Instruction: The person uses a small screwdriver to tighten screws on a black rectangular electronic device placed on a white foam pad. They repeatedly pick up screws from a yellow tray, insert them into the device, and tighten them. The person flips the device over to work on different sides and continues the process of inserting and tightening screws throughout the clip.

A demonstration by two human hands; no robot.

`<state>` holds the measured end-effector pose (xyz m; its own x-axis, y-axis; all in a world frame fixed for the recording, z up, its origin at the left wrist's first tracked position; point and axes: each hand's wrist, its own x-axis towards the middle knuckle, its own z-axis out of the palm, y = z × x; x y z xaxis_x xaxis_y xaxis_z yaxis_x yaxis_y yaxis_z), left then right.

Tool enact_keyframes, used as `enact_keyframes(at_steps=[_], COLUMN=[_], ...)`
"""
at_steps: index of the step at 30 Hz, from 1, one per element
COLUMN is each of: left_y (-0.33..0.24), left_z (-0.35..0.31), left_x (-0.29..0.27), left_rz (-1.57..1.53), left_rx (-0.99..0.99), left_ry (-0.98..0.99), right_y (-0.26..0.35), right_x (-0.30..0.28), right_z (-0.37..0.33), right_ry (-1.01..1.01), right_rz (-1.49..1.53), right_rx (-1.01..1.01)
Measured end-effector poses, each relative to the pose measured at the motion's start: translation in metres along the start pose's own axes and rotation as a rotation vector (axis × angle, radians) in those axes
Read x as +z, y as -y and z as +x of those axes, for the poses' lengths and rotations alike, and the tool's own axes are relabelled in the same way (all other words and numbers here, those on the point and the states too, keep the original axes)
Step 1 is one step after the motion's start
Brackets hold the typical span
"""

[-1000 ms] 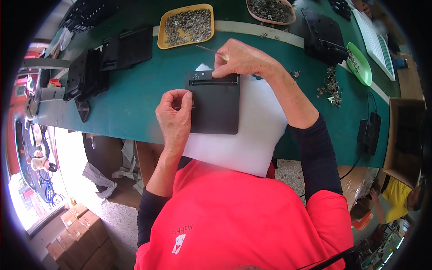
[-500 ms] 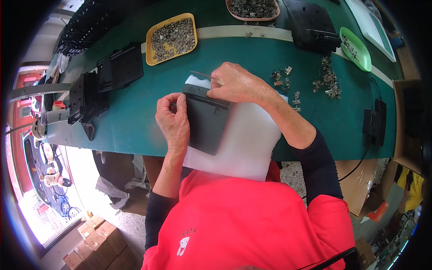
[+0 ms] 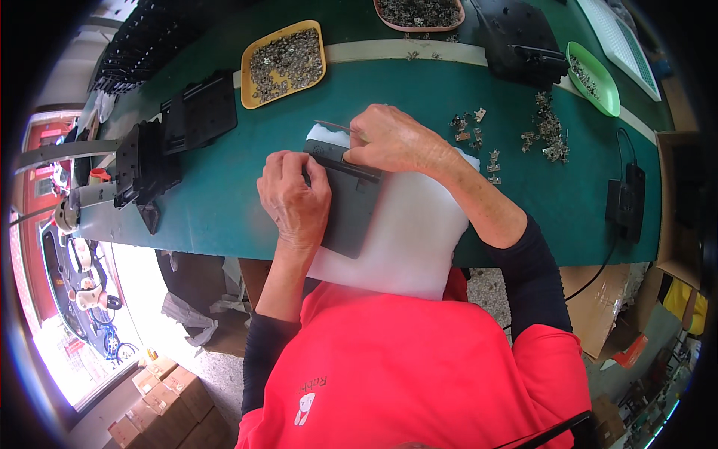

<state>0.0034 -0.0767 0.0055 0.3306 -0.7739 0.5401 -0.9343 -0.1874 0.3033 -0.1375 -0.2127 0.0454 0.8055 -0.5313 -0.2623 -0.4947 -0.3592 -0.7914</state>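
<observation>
A dark grey, flat plastic panel [image 3: 351, 213] with a long slot across its far end lies tilted on a white foam sheet [image 3: 419, 232]. My left hand [image 3: 293, 196] is closed at the panel's upper left side, fingers curled and thumb over the surface; whatever its fingertips pinch is hidden. My right hand [image 3: 389, 140] is closed above the far right corner, fingertips pressing near the slot. A thin, pointed metal tool [image 3: 329, 123] sticks out leftward from its fingers. Any small part under the right fingertips cannot be made out.
Small metal pieces fill a yellow tray [image 3: 245, 78], a pink tray [image 3: 419, 28] and a green tray [image 3: 613, 101]. Loose metal clips [image 3: 552, 135] lie on the green table at right. Black plastic panels [image 3: 198, 112] stand left; a black adapter [image 3: 627, 202] sits right.
My left hand has shifted right, further over the panel, and its fingers have curled in. My right hand stays nearly in place with the tool.
</observation>
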Motion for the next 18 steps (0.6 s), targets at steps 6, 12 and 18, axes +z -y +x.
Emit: enact_keyframes(at_steps=[6, 12, 18], left_y=[-0.006, -0.010, 0.012], left_z=[0.006, -0.007, -0.012], left_x=[-0.006, -0.012, -0.032], left_rz=[0.090, 0.208, 0.198], left_rx=[-0.013, 0.175, 0.347], left_ry=[0.074, 0.105, 0.274], right_y=[-0.001, -0.002, -0.008], right_x=[0.001, 0.001, 0.003], right_z=[-0.001, -0.001, -0.001], right_ry=[-0.006, -0.017, -0.029], right_rz=[0.007, 0.009, 0.075], right_rx=[0.002, -0.003, -0.028])
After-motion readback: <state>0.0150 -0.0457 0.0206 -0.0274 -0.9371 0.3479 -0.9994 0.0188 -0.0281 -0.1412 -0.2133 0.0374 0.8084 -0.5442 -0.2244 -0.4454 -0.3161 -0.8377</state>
